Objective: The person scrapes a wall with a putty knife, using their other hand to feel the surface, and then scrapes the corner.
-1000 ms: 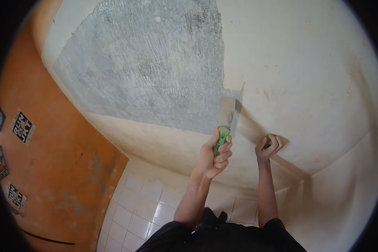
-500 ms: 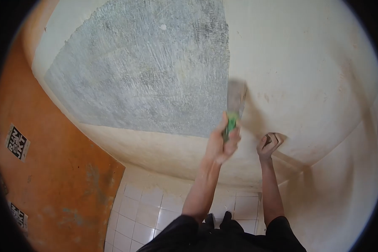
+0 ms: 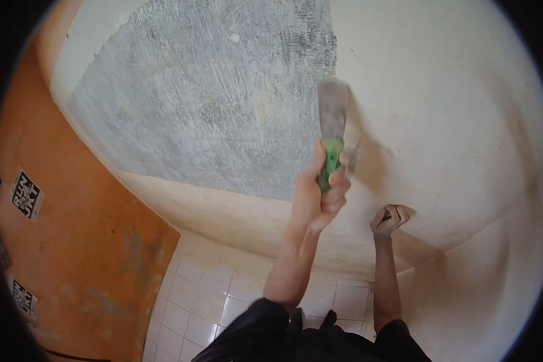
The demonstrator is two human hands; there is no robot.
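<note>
My left hand [image 3: 321, 193] is closed around the green handle of a scraper [image 3: 332, 111], its wide flat metal blade pointing up. The blade, smeared by motion, lies over the right edge of a rough grey patch [image 3: 211, 108] on the cream painted wall [image 3: 428, 102]. Just right of the handle is a small grey spot [image 3: 352, 158] with a pointed corner. Lower right, my right hand [image 3: 390, 220] is curled into a fist close to the wall; something dark shows between its fingers, but I cannot make out what.
An orange surface [image 3: 96, 241] with black-and-white stickers [image 3: 27, 194] stands at the left. White floor tiles [image 3: 202, 308] and my dark shoes show below. At the right, the wall meets another wall [image 3: 482, 283] in a corner. A white dot marks the grey patch.
The scraper and my left hand have moved up, the blade shifting slightly left onto the grey edge. The grey spot beside the handle now shows. My right hand sits slightly lower in view.
</note>
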